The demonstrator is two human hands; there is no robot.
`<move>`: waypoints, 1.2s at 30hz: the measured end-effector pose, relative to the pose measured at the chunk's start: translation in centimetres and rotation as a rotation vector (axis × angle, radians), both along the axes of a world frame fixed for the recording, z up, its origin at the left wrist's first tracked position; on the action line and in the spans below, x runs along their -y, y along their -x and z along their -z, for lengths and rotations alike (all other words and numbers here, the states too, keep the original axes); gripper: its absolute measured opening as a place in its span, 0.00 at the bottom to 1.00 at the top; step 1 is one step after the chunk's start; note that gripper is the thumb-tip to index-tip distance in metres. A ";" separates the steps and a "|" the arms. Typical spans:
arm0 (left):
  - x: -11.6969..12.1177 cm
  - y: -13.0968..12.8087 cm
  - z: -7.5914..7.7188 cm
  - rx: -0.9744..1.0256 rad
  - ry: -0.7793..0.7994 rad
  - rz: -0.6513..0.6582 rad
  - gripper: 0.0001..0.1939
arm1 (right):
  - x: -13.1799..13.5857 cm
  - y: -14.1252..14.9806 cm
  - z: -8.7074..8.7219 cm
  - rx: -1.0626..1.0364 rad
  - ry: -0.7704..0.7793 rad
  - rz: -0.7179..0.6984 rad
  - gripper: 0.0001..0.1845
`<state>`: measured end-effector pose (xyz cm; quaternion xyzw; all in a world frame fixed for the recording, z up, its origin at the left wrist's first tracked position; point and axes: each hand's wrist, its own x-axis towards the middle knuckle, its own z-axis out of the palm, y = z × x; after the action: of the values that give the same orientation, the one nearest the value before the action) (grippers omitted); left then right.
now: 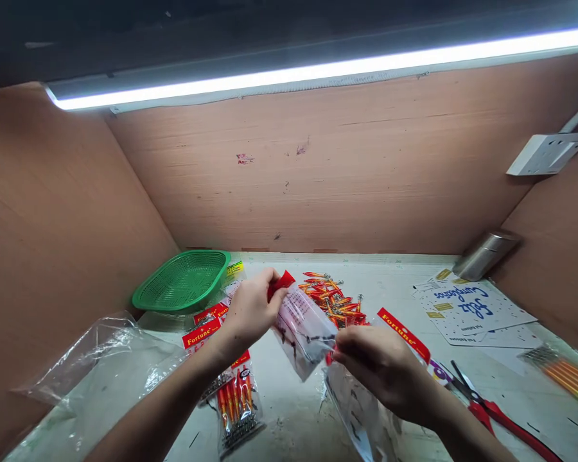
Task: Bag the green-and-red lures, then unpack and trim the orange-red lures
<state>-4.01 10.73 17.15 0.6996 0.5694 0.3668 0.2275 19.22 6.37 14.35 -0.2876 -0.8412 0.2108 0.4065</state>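
Observation:
My left hand (255, 301) is closed on the red top of a clear plastic packet (304, 324), which has small print and dark marks and is tilted in the air. At the packet's right corner, the fingers of my right hand (376, 359) are pinched against its edge; what lies inside that grip is partly hidden. Behind the packet is a pile of slim red and orange pieces (334, 300) with metal ends. Under my left forearm lie filled "Fortune" packets (238, 398) with red headers. Further clear bags (366, 410) with a "Fortune" header (404, 330) lie below my right hand.
A green basket (183, 282) stands at the back left, with a large clear bag (110, 359) before it. Red-handled scissors (491, 410) lie at the right. Beyond them are printed cards (472, 311), a metal cylinder (486, 253) and a packet of orange-green sticks (568, 378).

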 end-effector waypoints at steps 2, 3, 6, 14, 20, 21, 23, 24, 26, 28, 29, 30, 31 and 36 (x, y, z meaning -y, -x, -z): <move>-0.7 0.4 0.4 0.053 0.125 -0.028 0.05 | 0.4 -0.7 -0.1 -0.075 0.041 -0.008 0.08; -0.8 0.6 0.7 0.102 0.191 -0.010 0.07 | 0.4 -1.1 -0.1 -0.139 0.086 0.013 0.07; -0.4 1.1 1.3 0.326 0.343 0.147 0.22 | -0.2 -1.7 0.1 -0.344 0.222 0.129 0.08; 1.7 0.5 3.6 0.232 0.198 0.292 0.43 | -2.4 0.3 0.1 -0.647 0.293 0.268 0.16; 1.1 -0.7 5.5 -0.080 0.093 0.124 0.13 | -3.2 1.4 1.1 -0.710 0.252 0.286 0.09; 0.7 -0.6 5.7 -0.103 0.112 0.081 0.13 | -3.2 1.7 1.5 -0.707 0.223 0.289 0.09; -0.4 -0.3 5.9 -0.144 0.132 -0.015 0.13 | -2.9 2.8 2.3 -0.638 0.125 0.256 0.08; -1.0 -0.1 6.0 -0.170 0.147 -0.063 0.12 | -2.6 3.6 2.8 -0.573 0.065 0.215 0.08; -2.4 0.0 6.0 -0.224 0.189 -0.148 0.10 | -1.9 5.4 3.7 -0.419 -0.034 0.089 0.08; -3.7 -0.1 5.7 -0.266 0.226 -0.205 0.06 | -1.6 6.9 4.4 -0.339 -0.022 0.009 0.08; -4.3 -0.2 5.4 -0.278 0.237 -0.224 0.04 | -1.7 7.3 4.6 -0.366 0.035 0.035 0.08; -4.8 -0.3 5.0 -0.283 0.242 -0.237 0.03 | -2.0 7.5 4.7 -0.426 0.114 0.100 0.08; -5.3 -0.3 4.5 -0.281 0.242 -0.243 0.01 | -2.6 7.3 4.6 -0.505 0.204 0.190 0.08; -6.7 1.5 1.0 -0.171 0.199 -0.156 0.20 | -6.4 3.5 3.6 -0.771 0.445 0.464 0.14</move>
<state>-5.51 17.43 16.15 0.6561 0.6728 0.2640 0.2172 15.69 12.81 10.70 -0.4481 -0.4784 0.3801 0.6526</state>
